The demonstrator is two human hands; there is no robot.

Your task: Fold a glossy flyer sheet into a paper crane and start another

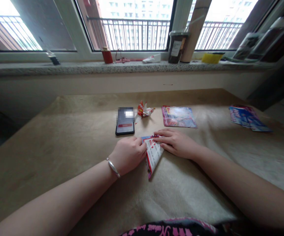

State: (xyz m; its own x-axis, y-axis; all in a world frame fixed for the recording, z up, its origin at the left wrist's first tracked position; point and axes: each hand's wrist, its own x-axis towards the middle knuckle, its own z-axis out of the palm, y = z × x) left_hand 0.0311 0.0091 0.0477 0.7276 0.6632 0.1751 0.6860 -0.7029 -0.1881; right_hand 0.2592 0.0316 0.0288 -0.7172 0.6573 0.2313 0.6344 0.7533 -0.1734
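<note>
Smartphone (125,122) lies left of origami crane (144,110). Left hand (129,154) curls at left edge of folded paper (154,155); cannot tell whether it pinches. Folded paper rests on table (65,131) between hands, long axis near-to-far, narrow tip pointing nearward, slightly left. Right hand (176,141), unclenched, lays fingers across wide far end.
</note>
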